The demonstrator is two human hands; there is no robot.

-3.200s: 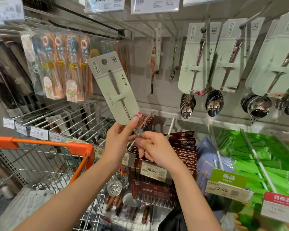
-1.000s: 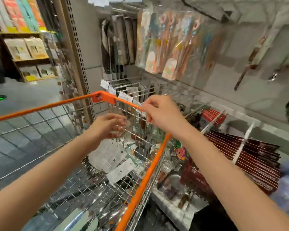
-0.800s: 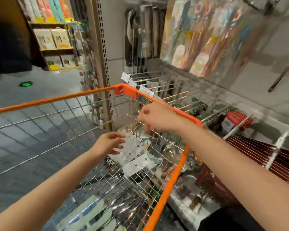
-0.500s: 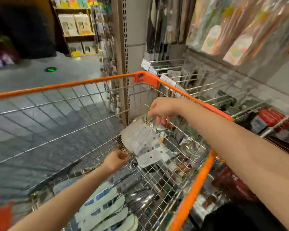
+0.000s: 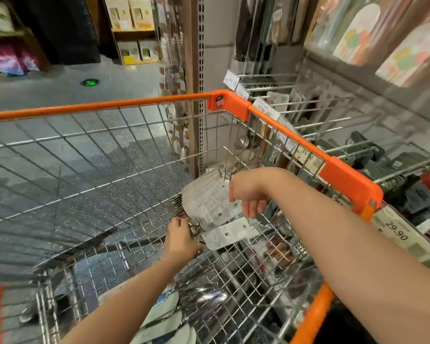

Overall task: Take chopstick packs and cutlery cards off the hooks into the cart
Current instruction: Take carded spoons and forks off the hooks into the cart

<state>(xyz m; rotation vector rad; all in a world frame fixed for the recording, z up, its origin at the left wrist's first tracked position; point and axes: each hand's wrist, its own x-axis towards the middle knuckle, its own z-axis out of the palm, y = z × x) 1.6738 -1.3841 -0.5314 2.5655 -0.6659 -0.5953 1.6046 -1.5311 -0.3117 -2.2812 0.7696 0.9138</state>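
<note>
A fanned stack of pale cutlery cards [image 5: 207, 201] leans low inside the wire cart [image 5: 284, 130], against its right wall. One more card [image 5: 230, 235] lies just below the stack. My left hand [image 5: 181, 235] is down at the stack's lower end, fingers curled on the metal cutlery tips there. Above it, my right hand [image 5: 249, 194] hovers over the stack's upper edge with its fingers hanging loose, at most brushing the cards. More pale cards [image 5: 164, 317] lie blurred at the near end of the cart floor.
The cart's orange rim runs between me and the shelf. On the right, wire hooks carry price tags [image 5: 395, 234] and dark packs [image 5: 360, 148]. Colourful chopstick packs [image 5: 358, 36] hang at the upper right. Grey aisle floor [image 5: 60, 95] lies beyond the cart.
Both hands have carried the cutlery cards from hook height down into the cart. In the last half second the stack sank lower and my right hand's fingers came off its top.
</note>
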